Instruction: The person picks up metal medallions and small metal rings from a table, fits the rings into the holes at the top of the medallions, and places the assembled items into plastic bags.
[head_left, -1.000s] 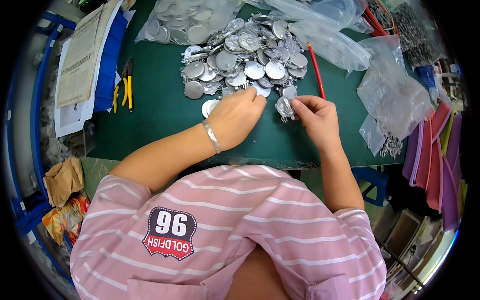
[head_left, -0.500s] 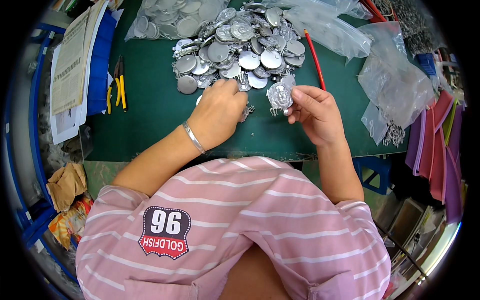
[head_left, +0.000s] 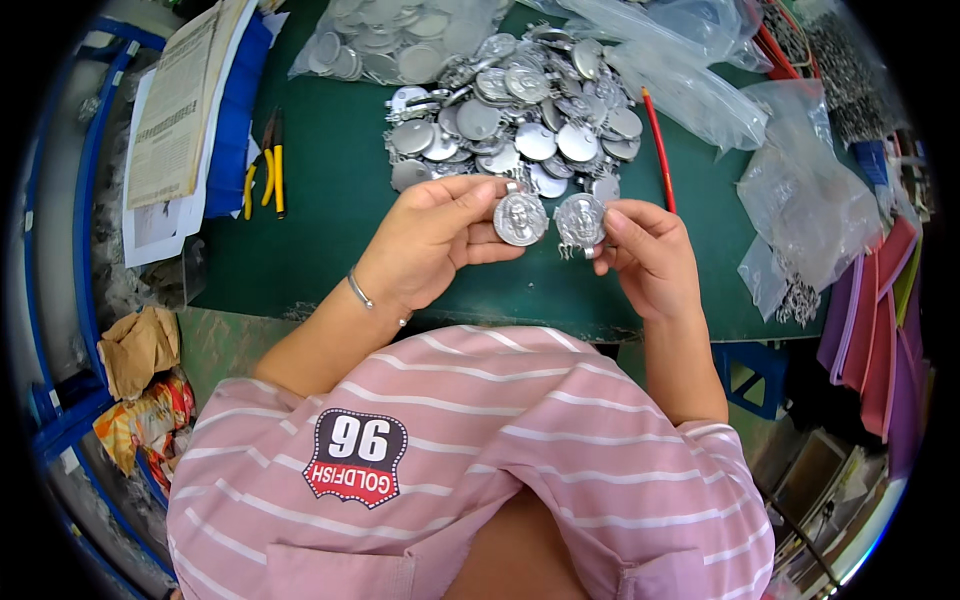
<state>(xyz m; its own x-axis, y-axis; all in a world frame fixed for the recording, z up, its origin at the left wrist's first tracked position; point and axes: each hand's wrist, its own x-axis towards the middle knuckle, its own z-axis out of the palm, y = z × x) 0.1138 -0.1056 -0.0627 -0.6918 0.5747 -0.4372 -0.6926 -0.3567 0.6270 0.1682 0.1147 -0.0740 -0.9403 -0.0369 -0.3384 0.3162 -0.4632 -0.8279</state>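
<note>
My left hand (head_left: 440, 235) pinches a round silver medallion (head_left: 520, 218) that bears a raised portrait and has a small loop at its top. Close beside it, a second silver medallion (head_left: 580, 221) is gripped at its right edge by the thumb and fingers of my right hand (head_left: 650, 255). That one has a loop at its lower side and small prongs or chain ends at its lower left. The two discs are held apart, faces up, above the green table. Just beyond them lies a heap of similar silver medallions (head_left: 535, 141), some showing plain backs.
Clear bags of discs (head_left: 420, 62) lie behind the heap. A red pencil (head_left: 660, 150) and clear plastic bags (head_left: 810, 175) are at the right. Yellow-handled pliers (head_left: 279, 180) and a blue tray (head_left: 235, 120) with papers sit at the left of the green table (head_left: 480, 300).
My left hand has come away from the heap's near edge, now holding up a medallion beside the other. My right hand still grips its medallion. The whole view has shifted slightly.
</note>
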